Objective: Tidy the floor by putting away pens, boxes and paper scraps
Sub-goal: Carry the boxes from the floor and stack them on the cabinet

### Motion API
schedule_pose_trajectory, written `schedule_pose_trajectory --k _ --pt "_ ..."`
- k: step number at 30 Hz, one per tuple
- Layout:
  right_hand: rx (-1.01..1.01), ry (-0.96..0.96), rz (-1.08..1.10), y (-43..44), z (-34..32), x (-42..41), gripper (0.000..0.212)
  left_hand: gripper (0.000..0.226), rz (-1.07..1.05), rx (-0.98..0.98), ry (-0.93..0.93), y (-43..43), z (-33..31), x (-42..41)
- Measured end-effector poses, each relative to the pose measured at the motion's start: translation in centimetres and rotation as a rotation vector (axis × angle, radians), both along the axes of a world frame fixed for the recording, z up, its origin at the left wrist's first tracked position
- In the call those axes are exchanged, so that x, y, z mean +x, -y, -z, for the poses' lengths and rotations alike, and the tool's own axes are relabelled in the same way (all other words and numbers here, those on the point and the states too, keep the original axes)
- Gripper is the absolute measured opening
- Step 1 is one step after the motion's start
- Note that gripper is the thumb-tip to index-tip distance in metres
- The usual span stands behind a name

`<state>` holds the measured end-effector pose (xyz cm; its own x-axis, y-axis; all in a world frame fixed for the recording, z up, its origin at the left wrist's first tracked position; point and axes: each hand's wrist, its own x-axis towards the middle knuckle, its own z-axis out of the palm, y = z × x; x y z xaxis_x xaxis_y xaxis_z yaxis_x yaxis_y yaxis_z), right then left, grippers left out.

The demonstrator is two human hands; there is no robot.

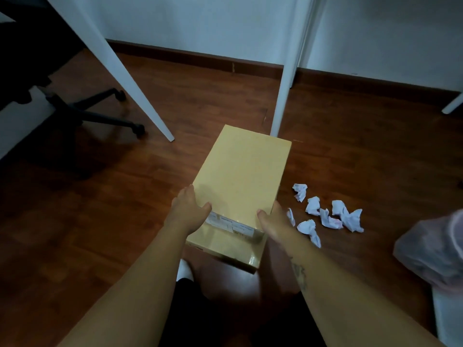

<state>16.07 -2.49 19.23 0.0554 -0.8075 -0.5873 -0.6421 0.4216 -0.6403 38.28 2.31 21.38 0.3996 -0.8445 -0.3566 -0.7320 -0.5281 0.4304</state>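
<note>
The cardboard box (240, 186) is sitting closed in the middle of the wooden floor (100, 209), just in front of the person and close to a white table leg (283, 96), its label-bearing near end turned toward them. It looks like the biggest item to clear, which is likely why both hands are going to it first.

The left hand (186, 211) is pressing against the box's left side, thumb lying over the top edge. The right hand (271, 221) is mirroring it on the right side, thumb on top too. Both are clamping the box between them; whether it is already lifting off the floor, I cannot tell. The forearms are reaching forward and converging on the near end.

Just right of the box, crumpled paper scraps (328, 216) are lying in a loose cluster, untouched. A translucent plastic bag (433, 251) is slumping at the far right, probably meant for them. An office chair base (100, 113) is standing well off to the left.
</note>
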Motion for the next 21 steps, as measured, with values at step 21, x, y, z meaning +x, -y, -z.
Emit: schedule_pose_trajectory --k 21 --pt "0.033 0.419 0.555 0.0 4.1 1.6 0.059 0.058 -0.358 -0.095 -0.491 2.7 4.0 0.4"
